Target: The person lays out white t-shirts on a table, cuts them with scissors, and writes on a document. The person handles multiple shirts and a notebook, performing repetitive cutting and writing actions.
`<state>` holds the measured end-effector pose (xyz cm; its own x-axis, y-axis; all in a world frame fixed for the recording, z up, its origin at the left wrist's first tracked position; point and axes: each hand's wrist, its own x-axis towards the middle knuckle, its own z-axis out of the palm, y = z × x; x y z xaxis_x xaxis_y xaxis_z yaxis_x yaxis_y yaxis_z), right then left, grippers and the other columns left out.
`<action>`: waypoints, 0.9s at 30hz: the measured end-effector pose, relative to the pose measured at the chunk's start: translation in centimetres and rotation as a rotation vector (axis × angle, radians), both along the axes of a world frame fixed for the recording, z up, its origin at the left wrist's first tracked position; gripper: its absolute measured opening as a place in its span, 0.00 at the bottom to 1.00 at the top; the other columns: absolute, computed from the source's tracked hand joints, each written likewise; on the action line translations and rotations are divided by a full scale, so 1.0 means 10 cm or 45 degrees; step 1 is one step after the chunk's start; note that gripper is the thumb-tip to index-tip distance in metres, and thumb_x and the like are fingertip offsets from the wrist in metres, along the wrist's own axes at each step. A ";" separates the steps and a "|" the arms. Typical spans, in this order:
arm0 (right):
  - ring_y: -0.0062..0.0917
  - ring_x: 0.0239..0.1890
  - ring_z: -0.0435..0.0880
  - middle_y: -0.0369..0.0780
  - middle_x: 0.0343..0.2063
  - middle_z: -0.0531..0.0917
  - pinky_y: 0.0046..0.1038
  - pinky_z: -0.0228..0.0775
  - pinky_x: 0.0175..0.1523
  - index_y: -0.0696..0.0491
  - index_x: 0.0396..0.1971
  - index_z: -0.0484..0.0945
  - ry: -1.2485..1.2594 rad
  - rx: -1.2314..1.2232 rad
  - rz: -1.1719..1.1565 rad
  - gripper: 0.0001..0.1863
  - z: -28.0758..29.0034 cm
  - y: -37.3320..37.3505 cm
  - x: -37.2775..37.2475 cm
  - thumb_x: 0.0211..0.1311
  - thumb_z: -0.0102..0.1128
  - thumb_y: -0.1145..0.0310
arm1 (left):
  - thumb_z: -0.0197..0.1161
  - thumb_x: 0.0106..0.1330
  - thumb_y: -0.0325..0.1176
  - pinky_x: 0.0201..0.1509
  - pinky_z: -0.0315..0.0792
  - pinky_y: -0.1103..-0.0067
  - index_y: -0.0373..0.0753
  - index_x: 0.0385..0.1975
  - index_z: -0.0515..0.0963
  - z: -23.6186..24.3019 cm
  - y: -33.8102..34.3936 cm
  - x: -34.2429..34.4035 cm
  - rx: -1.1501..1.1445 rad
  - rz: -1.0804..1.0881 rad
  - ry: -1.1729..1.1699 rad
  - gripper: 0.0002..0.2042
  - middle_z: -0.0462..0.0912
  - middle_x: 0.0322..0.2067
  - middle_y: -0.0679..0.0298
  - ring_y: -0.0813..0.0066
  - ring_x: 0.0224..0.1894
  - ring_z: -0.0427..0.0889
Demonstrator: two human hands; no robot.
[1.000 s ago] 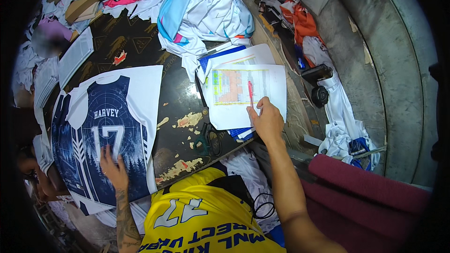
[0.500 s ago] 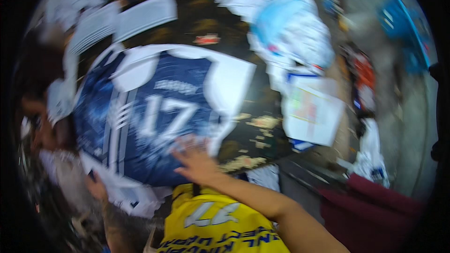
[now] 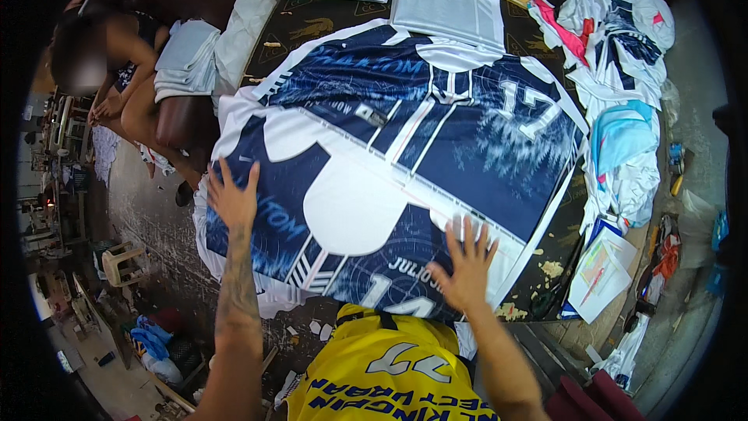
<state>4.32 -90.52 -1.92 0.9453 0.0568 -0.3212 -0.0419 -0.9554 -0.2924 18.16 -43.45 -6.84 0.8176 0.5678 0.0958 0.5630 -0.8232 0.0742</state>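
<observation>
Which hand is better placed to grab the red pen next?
Probably the right hand: it's spread on the cloth, nearer the pen. The left hand is spread out too, but across the cloth, farther from it.

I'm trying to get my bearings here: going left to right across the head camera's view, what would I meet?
Pale stool → left hand on navy-and-white printed fabric → right hand, also on printed fabric → paper sheets → orange cloth.
</observation>
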 end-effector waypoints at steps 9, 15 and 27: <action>0.55 0.86 0.43 0.42 0.86 0.51 0.69 0.28 0.82 0.37 0.83 0.61 -0.243 -0.315 -0.309 0.44 -0.54 -0.96 0.60 0.73 0.60 0.38 | 0.56 0.69 0.75 0.85 0.41 0.44 0.38 0.81 0.62 -0.54 -0.77 1.97 0.128 -0.494 0.059 0.52 0.54 0.83 0.44 0.39 0.85 0.48; 0.63 0.85 0.41 0.47 0.86 0.48 0.71 0.28 0.82 0.40 0.83 0.63 0.288 0.107 -0.233 0.43 0.30 0.04 -0.71 0.73 0.60 0.40 | 0.58 0.77 0.62 0.84 0.45 0.44 0.50 0.84 0.59 -0.26 0.26 0.36 -0.036 -0.504 0.025 0.41 0.54 0.83 0.45 0.40 0.84 0.51; 0.59 0.86 0.39 0.51 0.85 0.50 0.68 0.24 0.82 0.47 0.84 0.59 0.004 -0.116 -0.297 0.49 -0.20 0.09 -0.38 0.73 0.53 0.31 | 0.63 0.69 0.70 0.85 0.42 0.46 0.40 0.79 0.67 -0.19 0.15 1.27 -0.013 -0.696 -0.061 0.47 0.59 0.81 0.44 0.44 0.85 0.50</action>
